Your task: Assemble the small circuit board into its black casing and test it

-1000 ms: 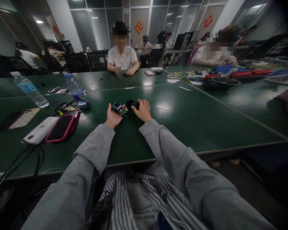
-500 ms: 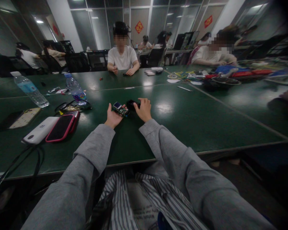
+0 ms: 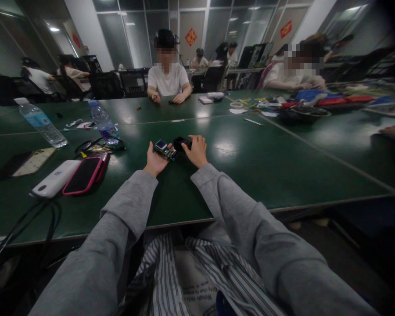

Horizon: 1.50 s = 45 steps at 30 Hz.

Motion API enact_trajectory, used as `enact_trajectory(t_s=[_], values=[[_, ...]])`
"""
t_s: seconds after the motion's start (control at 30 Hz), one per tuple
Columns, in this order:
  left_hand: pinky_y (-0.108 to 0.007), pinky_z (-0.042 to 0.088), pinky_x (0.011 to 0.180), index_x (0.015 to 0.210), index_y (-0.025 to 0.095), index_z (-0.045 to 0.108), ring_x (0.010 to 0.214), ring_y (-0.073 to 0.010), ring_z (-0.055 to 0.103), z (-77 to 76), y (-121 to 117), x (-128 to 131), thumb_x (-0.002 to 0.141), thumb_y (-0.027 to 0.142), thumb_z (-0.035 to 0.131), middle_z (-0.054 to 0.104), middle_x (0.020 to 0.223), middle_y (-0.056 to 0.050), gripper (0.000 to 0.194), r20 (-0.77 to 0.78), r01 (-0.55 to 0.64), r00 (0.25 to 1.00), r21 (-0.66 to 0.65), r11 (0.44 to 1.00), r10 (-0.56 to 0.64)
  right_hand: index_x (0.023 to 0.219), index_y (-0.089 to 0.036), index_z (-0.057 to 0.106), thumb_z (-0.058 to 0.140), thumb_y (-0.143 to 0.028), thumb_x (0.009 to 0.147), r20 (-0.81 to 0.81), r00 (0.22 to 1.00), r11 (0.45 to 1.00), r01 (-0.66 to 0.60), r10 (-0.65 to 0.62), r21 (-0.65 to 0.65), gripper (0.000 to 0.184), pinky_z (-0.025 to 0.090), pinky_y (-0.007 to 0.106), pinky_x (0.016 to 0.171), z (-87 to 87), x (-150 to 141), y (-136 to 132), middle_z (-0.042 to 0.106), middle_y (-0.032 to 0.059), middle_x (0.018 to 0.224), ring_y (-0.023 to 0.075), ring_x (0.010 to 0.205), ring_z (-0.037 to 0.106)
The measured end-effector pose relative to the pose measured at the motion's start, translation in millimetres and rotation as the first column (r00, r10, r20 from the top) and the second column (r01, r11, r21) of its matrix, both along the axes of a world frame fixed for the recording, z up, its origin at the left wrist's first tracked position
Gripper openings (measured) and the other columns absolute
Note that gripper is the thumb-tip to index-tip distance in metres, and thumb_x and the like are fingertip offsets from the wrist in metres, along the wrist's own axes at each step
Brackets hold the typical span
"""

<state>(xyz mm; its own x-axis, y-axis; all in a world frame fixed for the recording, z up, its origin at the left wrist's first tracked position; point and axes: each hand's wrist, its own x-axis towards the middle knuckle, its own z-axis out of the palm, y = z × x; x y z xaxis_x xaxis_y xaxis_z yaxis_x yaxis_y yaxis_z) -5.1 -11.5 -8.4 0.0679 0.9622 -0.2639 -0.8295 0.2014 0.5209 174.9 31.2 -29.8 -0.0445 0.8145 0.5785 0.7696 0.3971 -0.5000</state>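
Note:
A green circuit board with a small screen (image 3: 165, 150) rests in my left hand (image 3: 154, 163), its thumb up along the board's left side. My right hand (image 3: 196, 151) grips a small black case (image 3: 181, 141) just to the right of the board, thumb on the near side and fingers over the far end. Part of the case is hidden under those fingers. The two pieces lie close together, low over the green table (image 3: 243, 171); I cannot tell whether they touch.
Left of my hands lie a pink-edged phone (image 3: 84, 174), a white power bank (image 3: 55, 179) and a patterned phone (image 3: 33, 161). Behind them stand two tilted-looking bottles, one clear (image 3: 42, 123), one blue-capped (image 3: 102, 123). A tweezers-like strip (image 3: 253, 122) lies farther right. A co-worker (image 3: 168, 79) sits opposite.
My hands stay nearly in place. The right thumb has shifted slightly left along the black case; the circuit board keeps its position in my left hand.

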Motion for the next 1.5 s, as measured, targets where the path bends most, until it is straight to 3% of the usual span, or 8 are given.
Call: enact_trajectory(t_s=[0.37,0.57,0.7,0.87,1.07,1.33,1.5], values=[[-0.041,0.054,0.093,0.12,0.013,0.061,0.101,-0.029,0.07,-0.8,0.1,-0.4,0.092,0.065,0.043,0.073,0.102,-0.016,0.062,0.004,0.003,1.0,0.005,1.0,-0.003,0.128,-0.015,0.052,0.061,-0.037,0.09,0.031,1.0,1.0,0.0,0.0,-0.02,0.045,0.042,0.055,0.098,-3.1,-0.1,0.4,0.051,0.0189,0.126,0.0375,0.121,0.046],[-0.04,0.054,0.093,0.116,0.011,0.062,0.099,-0.0281,0.07,0.7,0.4,0.3,0.094,0.064,0.04,0.073,0.1,-0.017,0.062,0.007,-0.003,1.0,-0.001,1.0,0.003,0.133,-0.011,0.049,0.062,-0.023,0.087,0.093,0.995,0.998,-0.04,0.045,-0.05,0.049,0.044,0.054,0.098,-9.2,-0.4,5.8,0.055,0.021,0.126,0.0362,0.12,0.05],[-0.04,0.055,0.091,0.115,0.013,0.063,0.099,-0.0282,0.07,2.0,-1.0,1.2,0.095,0.063,0.038,0.073,0.1,-0.016,0.06,0.009,-0.012,1.0,-0.001,1.0,0.012,0.139,-0.01,0.041,0.053,-0.035,0.095,-0.105,0.993,0.994,-0.048,0.059,0.102,0.052,0.042,0.054,0.104,0.1,-2.0,10.0,0.053,0.0224,0.129,0.0339,0.122,0.049],[-0.04,0.056,0.086,0.116,0.013,0.063,0.096,-0.0285,0.07,1.8,-2.4,0.9,0.094,0.064,0.037,0.073,0.098,-0.016,0.062,0.002,-0.002,1.0,0.0,1.0,0.002,0.142,-0.02,0.038,0.041,-0.06,0.097,-0.215,0.952,0.947,-0.154,0.218,0.282,0.06,0.042,0.057,0.104,15.6,-13.1,-6.8,0.053,0.0172,0.129,0.0325,0.12,0.049],[-0.04,0.055,0.086,0.121,0.015,0.062,0.091,-0.0273,0.07,2.6,-2.8,2.3,0.095,0.062,0.039,0.073,0.096,-0.013,0.059,0.007,-0.028,1.0,-0.012,1.0,0.028,0.143,-0.021,0.04,0.036,-0.06,0.099,-0.175,0.927,0.924,-0.283,0.332,0.258,0.059,0.044,0.056,0.101,13.0,-34.4,-33.3,0.055,0.0157,0.125,0.031,0.113,0.051],[-0.04,0.052,0.092,0.125,0.014,0.062,0.098,-0.0277,0.068,-0.8,0.0,2.0,0.094,0.063,0.039,0.072,0.098,-0.014,0.062,-0.002,-0.035,0.999,-0.004,0.999,0.035,0.141,-0.019,0.044,0.033,-0.06,0.099,-0.074,0.93,0.92,-0.341,0.361,0.194,0.06,0.044,0.055,0.101,4.7,-40.4,-32.6,0.054,0.0166,0.124,0.0314,0.114,0.05],[-0.04,0.052,0.095,0.13,0.011,0.06,0.099,-0.0278,0.069,-3.3,2.8,0.2,0.093,0.066,0.038,0.072,0.097,-0.015,0.069,0.022,-0.029,0.999,0.005,1.0,0.028,0.139,-0.02,0.046,0.03,-0.065,0.098,-0.089,0.958,0.952,-0.257,0.274,0.168,0.063,0.043,0.054,0.101,8.7,-35.6,-30.2,0.051,0.0158,0.129,0.031,0.12,0.048]])
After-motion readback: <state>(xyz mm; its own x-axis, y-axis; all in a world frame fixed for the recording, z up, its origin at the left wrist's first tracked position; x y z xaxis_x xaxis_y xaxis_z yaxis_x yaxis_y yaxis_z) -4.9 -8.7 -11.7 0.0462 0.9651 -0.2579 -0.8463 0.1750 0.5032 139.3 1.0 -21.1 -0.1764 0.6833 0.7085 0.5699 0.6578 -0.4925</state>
